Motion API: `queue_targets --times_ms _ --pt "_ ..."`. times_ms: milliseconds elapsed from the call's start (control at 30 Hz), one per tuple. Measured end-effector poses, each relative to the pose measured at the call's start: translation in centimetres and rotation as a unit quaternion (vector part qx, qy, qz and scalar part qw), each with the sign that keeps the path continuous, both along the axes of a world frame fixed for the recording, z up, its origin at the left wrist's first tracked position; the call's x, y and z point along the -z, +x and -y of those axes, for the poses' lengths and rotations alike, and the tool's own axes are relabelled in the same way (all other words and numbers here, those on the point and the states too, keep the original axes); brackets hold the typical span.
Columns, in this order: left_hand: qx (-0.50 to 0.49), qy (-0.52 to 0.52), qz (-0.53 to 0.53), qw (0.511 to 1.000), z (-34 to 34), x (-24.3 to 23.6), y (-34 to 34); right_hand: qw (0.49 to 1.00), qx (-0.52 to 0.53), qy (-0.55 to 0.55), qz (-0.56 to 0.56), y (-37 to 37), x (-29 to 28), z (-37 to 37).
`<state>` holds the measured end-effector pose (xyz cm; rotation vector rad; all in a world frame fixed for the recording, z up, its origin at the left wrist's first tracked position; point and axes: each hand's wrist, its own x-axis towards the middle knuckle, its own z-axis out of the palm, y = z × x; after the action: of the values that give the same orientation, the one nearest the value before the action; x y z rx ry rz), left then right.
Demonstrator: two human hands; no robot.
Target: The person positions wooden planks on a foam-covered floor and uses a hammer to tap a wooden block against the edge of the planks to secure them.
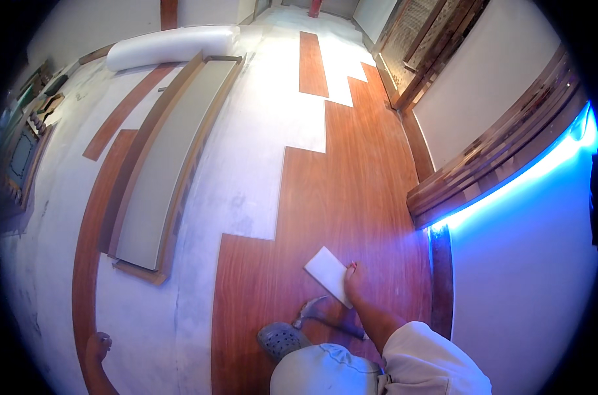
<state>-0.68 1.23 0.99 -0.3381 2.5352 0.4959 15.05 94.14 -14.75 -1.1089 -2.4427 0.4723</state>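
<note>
My right hand [353, 282] grips the edge of a flat white rectangular piece [326, 268], tilted over the laid reddish-brown floor planks [341, 191]. A claw hammer [314, 313] lies on the planks just below it, its dark handle running toward my right forearm. Beside the hammer is a grey clog with holes [280, 338], on my foot. At the lower left, my left hand [99, 345] is closed, with curled fingers, over the edge of a long loose plank [87, 263]. Whether it holds anything is hidden.
An open cardboard box [157, 164] with grey-backed boards lies left of centre on white underlay [246, 164]. Behind it rests a white roll [174, 47]. Loose planks [312, 64] lie farther off. Wooden furniture [496, 145] with blue light stands along the right wall.
</note>
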Motion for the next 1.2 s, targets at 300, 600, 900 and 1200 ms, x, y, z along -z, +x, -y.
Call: queue_targets --times_ms 300,600,900,1200 --pt "0.025 -0.008 -0.017 1.0 -0.9 0.0 0.1 0.999 0.02 -0.031 0.025 0.4 0.2 -0.5" --pt "0.025 -0.04 0.009 0.999 -3.1 -1.7 -0.3 0.993 0.017 -0.111 0.029 0.4 0.0 -0.6" --pt "0.006 -0.033 -0.011 0.999 -4.0 -2.9 -0.2 0.993 0.019 -0.111 0.028 0.7 3.0 -1.7" --pt "0.001 -0.033 0.001 0.999 -4.1 -2.7 -0.2 0.996 0.019 -0.09 0.017 0.5 -0.7 -0.3"
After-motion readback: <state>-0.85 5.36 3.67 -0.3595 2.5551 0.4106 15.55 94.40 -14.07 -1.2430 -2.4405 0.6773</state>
